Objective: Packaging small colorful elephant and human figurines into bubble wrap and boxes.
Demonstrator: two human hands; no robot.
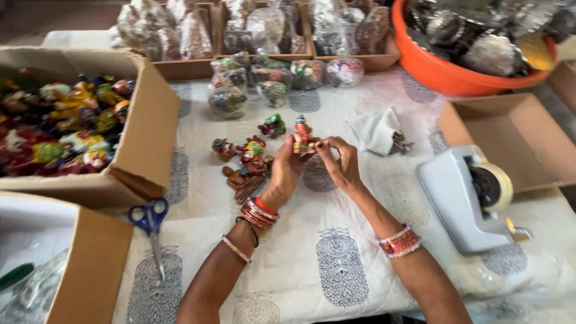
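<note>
Painted figurine (303, 137): small, red and green, upright, pinched between fingertips of both hands, above the printed cloth (336, 264).
Left hand (287, 169): fingers closed on the figurine's left side and base, thumb up against it; red bangles on wrist.
Right hand (341, 165): fingertips closed on the figurine's right side, palm turned down; red bangles on wrist.
Loose figurines (249, 150): several painted ones just left of the left fingers, on the cloth; one green (273, 126) just beyond them; brown pieces (243, 180) touching the left palm edge.
White wrap (375, 131): crumpled, just right of and beyond the right fingers, small metal bits (401, 144) at its edge.
Large cardboard box (147, 129): well left of the fingers, open, full of bright painted figurines in red, yellow, green.
Near-left box (90, 264): open, holds clear plastic bags and something green; contents partly cut off.
Scissors (151, 225): blue handles, lying between the two left boxes, near the left forearm.
Bagged figurines (273, 81): clear packets in a row beyond the fingers, on the cloth.
Wooden trays (360, 60): far side beyond the fingers, packed with more clear packets.
Orange tub (444, 75): far right beyond the fingers, full of clear-wrapped dark items.
Shallow box (510, 135): right of the fingers, open, nothing seen inside.
Tape dispenser (465, 198): grey, right of the right forearm, roll mounted.
</note>
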